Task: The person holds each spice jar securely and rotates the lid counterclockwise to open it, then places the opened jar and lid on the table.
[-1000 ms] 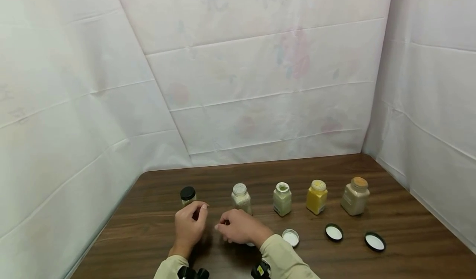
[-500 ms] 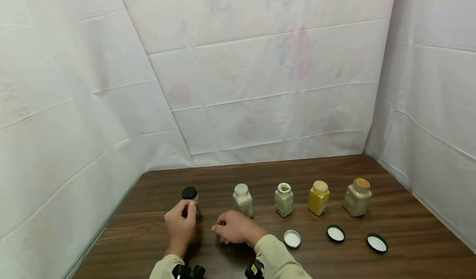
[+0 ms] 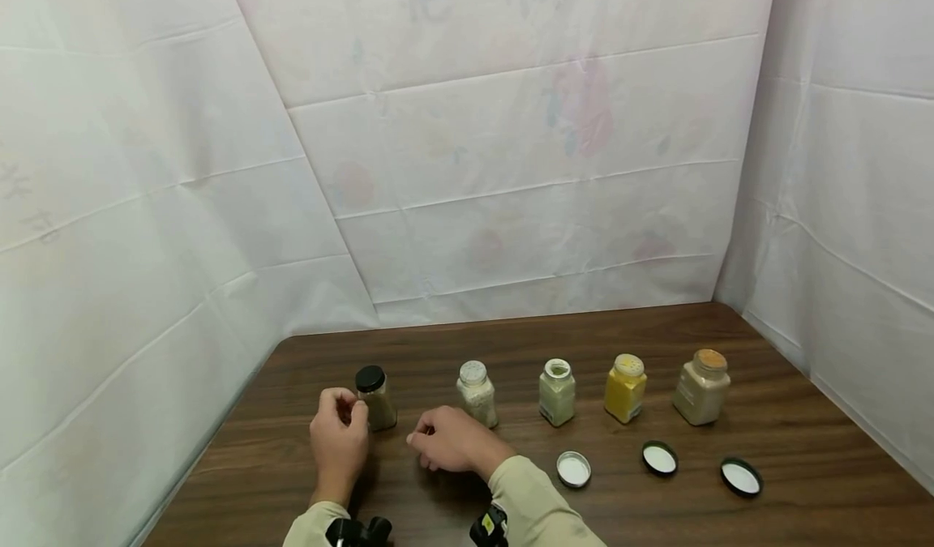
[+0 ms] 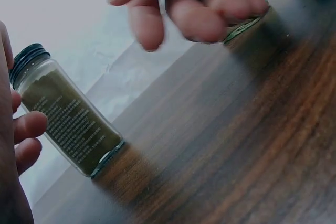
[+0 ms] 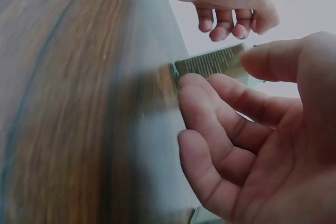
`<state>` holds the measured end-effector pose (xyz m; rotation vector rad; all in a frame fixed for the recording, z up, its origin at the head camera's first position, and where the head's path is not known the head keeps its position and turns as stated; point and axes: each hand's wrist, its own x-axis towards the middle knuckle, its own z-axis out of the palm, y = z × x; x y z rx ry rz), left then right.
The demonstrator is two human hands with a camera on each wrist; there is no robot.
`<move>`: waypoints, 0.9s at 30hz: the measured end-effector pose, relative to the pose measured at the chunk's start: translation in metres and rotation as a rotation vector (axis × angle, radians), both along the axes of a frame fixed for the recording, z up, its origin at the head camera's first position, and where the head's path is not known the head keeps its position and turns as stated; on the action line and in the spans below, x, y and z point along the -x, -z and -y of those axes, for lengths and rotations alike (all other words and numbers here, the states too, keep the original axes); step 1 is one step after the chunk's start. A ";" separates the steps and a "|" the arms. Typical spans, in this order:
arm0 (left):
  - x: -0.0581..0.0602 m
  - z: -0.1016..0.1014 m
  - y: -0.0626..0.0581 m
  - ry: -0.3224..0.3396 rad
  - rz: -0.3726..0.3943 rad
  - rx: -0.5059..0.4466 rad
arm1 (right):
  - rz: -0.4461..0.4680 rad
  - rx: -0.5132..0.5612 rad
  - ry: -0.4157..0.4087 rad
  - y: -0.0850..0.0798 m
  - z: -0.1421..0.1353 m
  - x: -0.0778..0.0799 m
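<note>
A glass spice jar [image 3: 381, 405] of brownish-green powder, its black screw cap on, stands upright at the left of the table. My left hand [image 3: 340, 443] is just left of it, fingers loosely bent and holding nothing; in the left wrist view its fingertips [image 4: 30, 127] overlap the jar's side. Right of the jar, low over the tabletop, my right hand [image 3: 454, 440] has loosely curled fingers around nothing. The right wrist view shows the jar's printed label [image 5: 210, 62] beyond that hand's fingers. Behind the right hand stands an uncapped jar [image 3: 477, 401] with a pale perforated top.
Farther right stand more uncapped jars: a pale green one [image 3: 557, 397], a yellow one [image 3: 625, 393] and a tan one [image 3: 700, 391] with an orange top. Upturned lids lie in front: a silver-rimmed lid [image 3: 573, 470] and two black-rimmed lids [image 3: 659, 459]. White sheeting [image 3: 525, 166] surrounds the table.
My left hand has moved left, from in front of the black-capped jar to beside it, uncovering the jar. My right hand has shifted slightly left.
</note>
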<state>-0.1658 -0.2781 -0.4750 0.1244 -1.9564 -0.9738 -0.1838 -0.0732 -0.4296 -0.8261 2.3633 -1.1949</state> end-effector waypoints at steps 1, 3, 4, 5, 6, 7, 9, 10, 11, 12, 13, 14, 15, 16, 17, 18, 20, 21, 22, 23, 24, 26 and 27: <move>0.000 -0.001 -0.001 -0.005 0.016 -0.014 | -0.009 0.004 0.006 -0.001 0.001 0.001; 0.001 -0.002 -0.001 -0.008 0.043 -0.041 | -0.053 0.003 0.028 -0.002 0.005 0.002; 0.001 -0.002 -0.001 -0.009 0.055 -0.052 | -0.072 0.003 0.042 -0.003 0.006 0.003; 0.001 -0.002 -0.001 -0.013 0.067 -0.061 | -0.089 0.002 0.056 -0.004 0.008 0.003; 0.002 -0.002 -0.001 -0.015 0.075 -0.071 | -0.105 0.000 0.069 -0.005 0.010 0.004; 0.002 -0.001 0.000 -0.016 0.083 -0.078 | -0.119 0.001 0.081 -0.006 0.011 0.005; 0.002 0.001 0.001 -0.013 0.106 -0.094 | -0.119 0.017 0.097 -0.007 0.015 0.005; 0.002 0.002 0.001 -0.010 0.121 -0.098 | -0.114 0.029 0.102 -0.008 0.016 0.005; 0.003 0.004 0.002 -0.002 0.140 -0.101 | -0.110 0.042 0.105 -0.009 0.017 0.005; 0.003 0.005 0.002 0.012 0.163 -0.104 | -0.110 0.056 0.108 -0.009 0.018 0.005; 0.002 0.006 0.002 0.025 0.187 -0.104 | -0.108 0.070 0.112 -0.010 0.019 0.005; 0.002 0.007 0.002 0.037 0.213 -0.105 | -0.111 0.086 0.116 -0.010 0.019 0.005; 0.002 0.007 0.002 0.050 0.240 -0.105 | -0.113 0.100 0.121 -0.011 0.019 0.005; 0.002 0.007 0.001 0.063 0.264 -0.103 | -0.119 0.114 0.125 -0.011 0.020 0.006; 0.001 0.007 0.001 0.075 0.287 -0.105 | -0.121 0.127 0.130 -0.011 0.020 0.006; 0.001 0.007 0.001 0.088 0.306 -0.107 | -0.124 0.139 0.132 -0.011 0.020 0.006; 0.002 0.007 0.000 0.110 0.338 -0.105 | -0.137 0.154 0.136 -0.011 0.020 0.006; 0.001 0.007 0.000 0.122 0.352 -0.103 | -0.141 0.156 0.137 -0.011 0.020 0.007; 0.001 0.006 0.000 0.131 0.363 -0.103 | -0.146 0.158 0.136 -0.011 0.020 0.007; 0.002 0.006 0.000 0.138 0.372 -0.102 | -0.147 0.158 0.135 -0.012 0.020 0.007; 0.002 0.006 -0.001 0.145 0.380 -0.101 | -0.148 0.158 0.132 -0.012 0.019 0.007; 0.003 0.006 0.000 0.151 0.395 -0.104 | -0.148 0.156 0.128 -0.012 0.019 0.006; 0.003 0.005 0.000 0.155 0.404 -0.104 | -0.145 0.154 0.125 -0.012 0.019 0.006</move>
